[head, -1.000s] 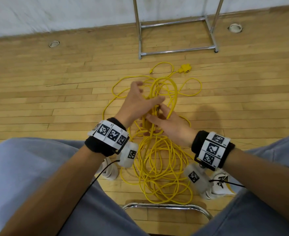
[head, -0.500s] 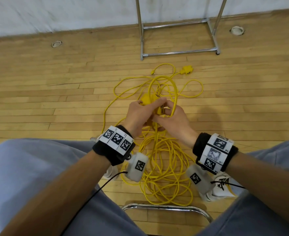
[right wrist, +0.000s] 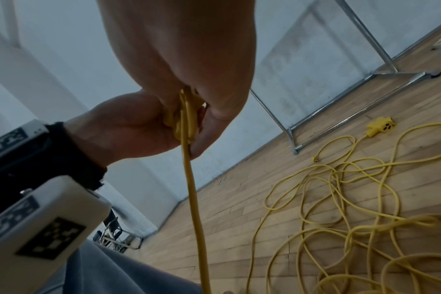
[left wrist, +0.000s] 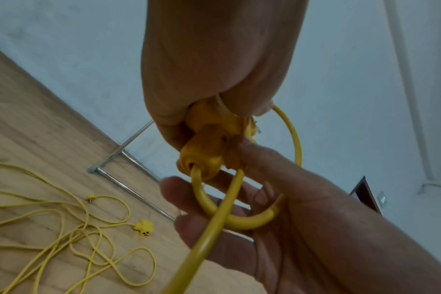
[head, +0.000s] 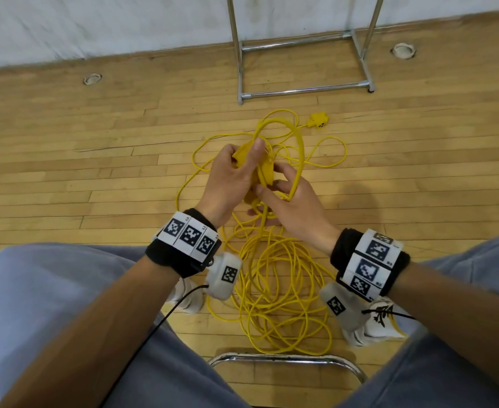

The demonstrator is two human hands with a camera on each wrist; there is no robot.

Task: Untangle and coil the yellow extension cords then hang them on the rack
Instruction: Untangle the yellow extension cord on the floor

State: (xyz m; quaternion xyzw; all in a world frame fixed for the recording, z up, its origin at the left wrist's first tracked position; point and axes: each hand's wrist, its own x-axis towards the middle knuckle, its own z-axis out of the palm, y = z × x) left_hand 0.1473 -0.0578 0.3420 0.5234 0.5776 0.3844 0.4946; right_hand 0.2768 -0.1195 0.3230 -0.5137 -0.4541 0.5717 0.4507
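Head view shows your left hand gripping the yellow plug ends while your right hand curls round a loop of the yellow extension cords, which lie heaped mid-floor before the rack. Pull hard now and I'd expect the crossings below to cinch into knots.

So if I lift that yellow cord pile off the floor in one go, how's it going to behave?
Probably floppy: the yellow cord pile lies in loose, uneven loops on the wooden floor. It will likely snag, since many strands cross. The multi-outlet end lies apart near the rack and would probably trail and swing.
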